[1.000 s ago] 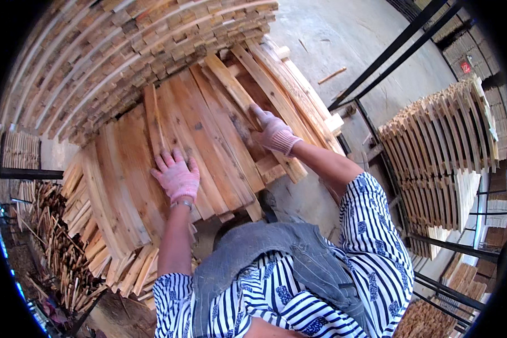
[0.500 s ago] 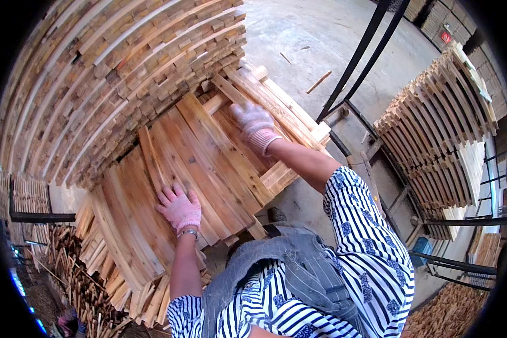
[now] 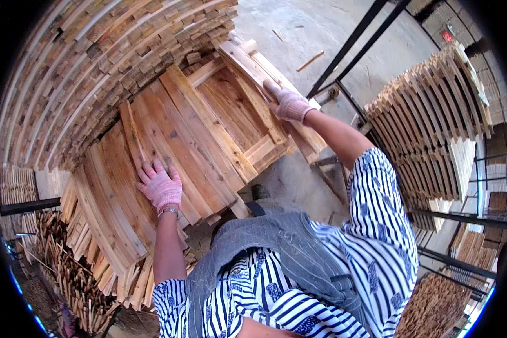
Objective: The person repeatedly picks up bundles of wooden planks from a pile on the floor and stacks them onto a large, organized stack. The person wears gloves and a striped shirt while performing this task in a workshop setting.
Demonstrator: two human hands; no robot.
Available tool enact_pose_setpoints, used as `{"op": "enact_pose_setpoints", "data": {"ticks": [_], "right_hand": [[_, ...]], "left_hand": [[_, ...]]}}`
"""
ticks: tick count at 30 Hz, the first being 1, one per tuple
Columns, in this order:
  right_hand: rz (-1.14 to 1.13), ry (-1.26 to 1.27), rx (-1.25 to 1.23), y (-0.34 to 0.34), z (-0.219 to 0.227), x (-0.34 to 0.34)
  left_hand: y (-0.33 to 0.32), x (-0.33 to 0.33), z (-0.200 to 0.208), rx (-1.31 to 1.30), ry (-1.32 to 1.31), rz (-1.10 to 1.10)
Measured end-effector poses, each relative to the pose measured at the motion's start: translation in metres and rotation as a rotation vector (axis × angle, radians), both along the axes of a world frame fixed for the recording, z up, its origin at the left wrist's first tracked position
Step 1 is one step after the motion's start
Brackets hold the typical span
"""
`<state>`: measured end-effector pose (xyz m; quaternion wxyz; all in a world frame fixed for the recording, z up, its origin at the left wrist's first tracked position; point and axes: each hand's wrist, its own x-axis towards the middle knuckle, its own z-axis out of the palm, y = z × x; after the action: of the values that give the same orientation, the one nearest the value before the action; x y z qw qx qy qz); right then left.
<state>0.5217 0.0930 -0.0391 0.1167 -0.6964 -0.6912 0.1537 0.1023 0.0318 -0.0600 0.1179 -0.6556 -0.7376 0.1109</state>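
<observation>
My left hand (image 3: 160,185), in a pinkish knitted glove, lies flat with fingers spread on the layer of wooden planks (image 3: 169,138) in front of me. My right hand (image 3: 290,103), gloved too, is closed over a pale wooden plank (image 3: 247,66) at the right end of the stack. That plank's near end sticks out past the stack over the floor. Left of it, a gap in the top layer shows reddish boards (image 3: 222,101) lower down. The underside of my right hand's grip is hidden.
A tall wall of stacked lumber (image 3: 107,73) rises behind the planks. Thin offcuts (image 3: 73,265) are heaped at lower left. Black metal bars (image 3: 355,50) and a frame stand on the right, before another lumber stack (image 3: 428,124). Loose sticks (image 3: 310,60) lie on the concrete floor.
My right hand has moved right, from over the gap to the outer plank, and that plank's near end has swung outward. The gap looks wider. My left hand stays on the planks.
</observation>
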Motion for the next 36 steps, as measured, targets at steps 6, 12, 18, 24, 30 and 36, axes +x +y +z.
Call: {"op": "enact_pose_setpoints", "data": {"ticks": [6,12,18,24,30,36], "right_hand": [[-0.023,0.051,-0.110,0.010,0.017,-0.008],[-0.020,0.379,-0.010,0.015,-0.005,-0.121],[0.173,0.378,-0.312,0.032,-0.016,-0.116],[-0.327,-0.020,0.126,0.030,-0.033,-0.026],[-0.177,0.337,0.091,0.040,-0.008,0.002],[-0.103,0.239,0.105,0.091,-0.009,-0.052]], "left_hand": [[0.002,0.000,0.004,-0.040,-0.018,0.027],[0.000,0.002,0.006,-0.029,-0.016,0.020],[0.002,0.003,0.004,-0.068,-0.062,0.056],[0.000,-0.002,0.004,-0.047,-0.103,0.042],[-0.003,-0.005,0.001,0.002,-0.134,0.021],[0.000,-0.003,-0.004,0.008,-0.092,0.034]]}}
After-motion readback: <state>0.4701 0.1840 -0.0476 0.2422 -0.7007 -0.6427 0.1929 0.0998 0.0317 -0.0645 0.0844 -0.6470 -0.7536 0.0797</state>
